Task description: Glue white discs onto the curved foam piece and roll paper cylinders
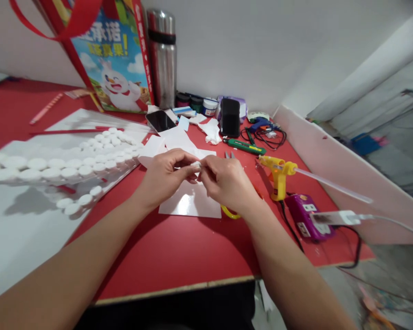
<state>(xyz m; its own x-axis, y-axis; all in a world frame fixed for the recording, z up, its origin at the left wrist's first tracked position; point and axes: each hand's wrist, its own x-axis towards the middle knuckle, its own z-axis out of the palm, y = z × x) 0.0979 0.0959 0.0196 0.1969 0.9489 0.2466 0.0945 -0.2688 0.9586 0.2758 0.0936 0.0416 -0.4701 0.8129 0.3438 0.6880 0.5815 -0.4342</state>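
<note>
Between the fingertips of my left hand (174,172) and my right hand (222,176) is a small white piece (195,164); its kind is too small to make out. Both hands are closed in a pinch around it, fingertips almost touching. Beneath them lies a glossy white sheet (189,206) on the red table (179,256). Scissors with a yellow handle (231,213) lie partly hidden under my right hand. To the left of my hands is a structure of white round discs (69,173) joined in rows.
At the right are a yellow glue gun (278,176) with a clear stick and a purple power box (309,220) with cables. A green cutter (246,146), two phones (230,118), a steel flask (163,64) and a printed bag (113,59) stand or lie toward the wall.
</note>
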